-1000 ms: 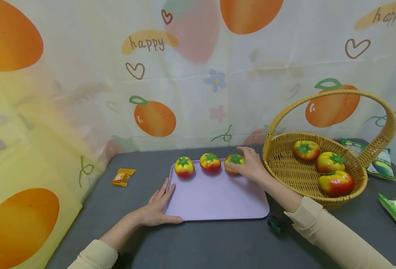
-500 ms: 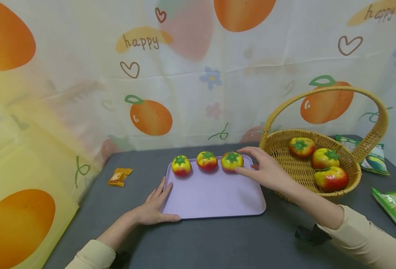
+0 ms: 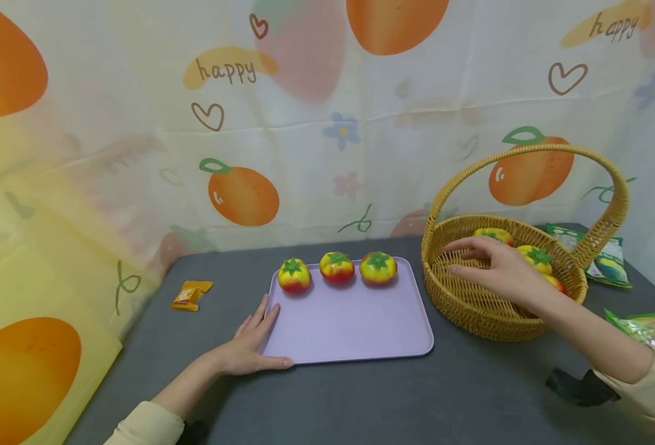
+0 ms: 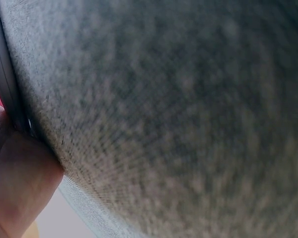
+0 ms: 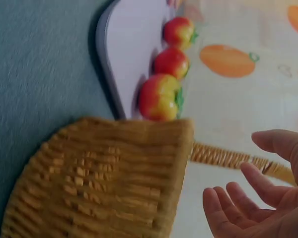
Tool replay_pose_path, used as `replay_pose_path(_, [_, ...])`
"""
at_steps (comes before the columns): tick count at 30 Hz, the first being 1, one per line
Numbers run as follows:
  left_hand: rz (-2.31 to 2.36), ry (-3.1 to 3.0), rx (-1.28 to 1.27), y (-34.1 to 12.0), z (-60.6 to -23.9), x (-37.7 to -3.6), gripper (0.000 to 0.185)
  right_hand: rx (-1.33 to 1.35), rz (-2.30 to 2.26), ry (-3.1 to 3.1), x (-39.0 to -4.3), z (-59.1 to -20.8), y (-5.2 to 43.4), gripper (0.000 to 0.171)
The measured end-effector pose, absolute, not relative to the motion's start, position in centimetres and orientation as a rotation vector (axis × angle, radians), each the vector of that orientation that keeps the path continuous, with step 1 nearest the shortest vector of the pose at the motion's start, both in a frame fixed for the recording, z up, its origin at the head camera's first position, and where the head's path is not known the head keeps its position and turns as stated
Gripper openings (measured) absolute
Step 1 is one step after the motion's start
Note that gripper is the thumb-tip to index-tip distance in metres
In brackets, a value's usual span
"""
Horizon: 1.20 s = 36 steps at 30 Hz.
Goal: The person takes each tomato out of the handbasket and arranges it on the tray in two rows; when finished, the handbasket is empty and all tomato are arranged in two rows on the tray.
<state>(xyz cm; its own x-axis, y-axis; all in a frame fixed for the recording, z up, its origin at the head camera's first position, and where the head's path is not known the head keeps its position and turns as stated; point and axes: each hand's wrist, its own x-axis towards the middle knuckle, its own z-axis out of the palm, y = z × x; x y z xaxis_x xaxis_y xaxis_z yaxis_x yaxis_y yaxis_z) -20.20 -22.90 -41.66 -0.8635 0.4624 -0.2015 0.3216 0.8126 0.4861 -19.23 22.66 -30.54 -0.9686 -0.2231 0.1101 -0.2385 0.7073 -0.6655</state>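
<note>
Along the back of the lilac tray (image 3: 350, 327) stand three red-and-yellow tomatoes, the left one (image 3: 294, 275), the middle one (image 3: 337, 268) and the right one (image 3: 378, 268), with green star-shaped tops. My left hand (image 3: 246, 346) rests at the tray's front left corner, fingers spread along the left side and thumb by the front edge. Over the wicker basket (image 3: 461, 309) my right hand (image 3: 500, 269) hovers, holding nothing, fingers apart and slightly bent. Beneath it, partly hidden, lie more tomatoes (image 3: 536, 256) in the basket's right part.
The basket's tall arched handle (image 3: 528, 148) rises above its rim. An orange-wrapped snack (image 3: 191, 295) lies left of the tray. Green packets, one behind the basket (image 3: 608, 262) and one nearer (image 3: 652, 327), lie at the right. A fruit-print cloth (image 3: 305, 154) hangs behind the dark table.
My right hand has let go of the right tomato, leaving it on the tray, and has moved right to above the basket. My left hand has stayed at the tray's corner.
</note>
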Motion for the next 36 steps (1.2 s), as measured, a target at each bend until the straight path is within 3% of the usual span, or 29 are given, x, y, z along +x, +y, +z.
replay_pose_path(9, [0.640, 2.678, 0.586, -23.1, -41.8, -20.2, 0.111, 0.375, 0.939, -2.923, -21.1, -30.4, 25.0, 0.045])
replay_pose_path(27, [0.644, 2.672, 0.592, -23.1, -41.7, -20.4, 0.110, 0.377, 0.844, -3.063, -26.3, -28.5, 28.7, 0.063])
replay_pose_path(36, [0.647, 2.664, 0.589, -22.9, -41.7, -20.3, 0.110, 0.531, 0.571, -3.115, -28.1, -29.8, 30.0, 0.050])
